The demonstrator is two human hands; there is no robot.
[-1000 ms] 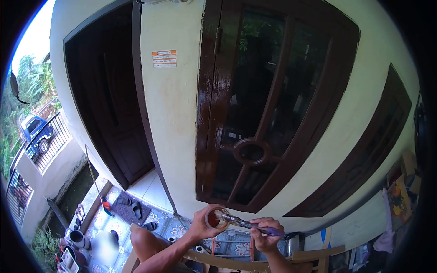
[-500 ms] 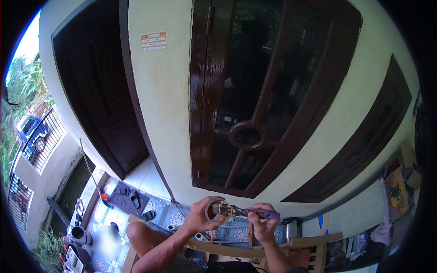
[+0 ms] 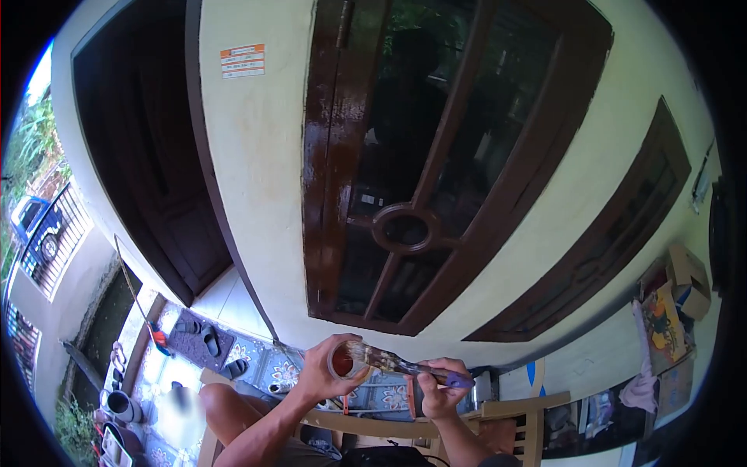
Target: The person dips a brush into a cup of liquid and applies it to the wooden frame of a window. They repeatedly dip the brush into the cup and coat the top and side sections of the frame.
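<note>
My left hand (image 3: 319,370) is wrapped round a small clear cup (image 3: 340,362) with reddish-brown liquid in it. The cup's open top is turned toward the camera. In my right hand (image 3: 442,389) is the handle of a paintbrush (image 3: 397,363), dark and smeared, with a purple end. The brush lies roughly level across the view, its bristles at the cup's rim. Whether the bristle tips touch the liquid is hard to tell.
Beyond the hands stands a brown-framed glass window (image 3: 323,233) in a cream wall. A wooden bench (image 3: 366,426) runs below them. Sandals (image 3: 210,340) lie on a mat at the left, near a bucket (image 3: 120,405). Cardboard boxes (image 3: 689,280) are at the right.
The view has turned slightly, so the scene sits further left. The brush's bristle end now tilts up a little more at the cup, and both hands keep their hold.
</note>
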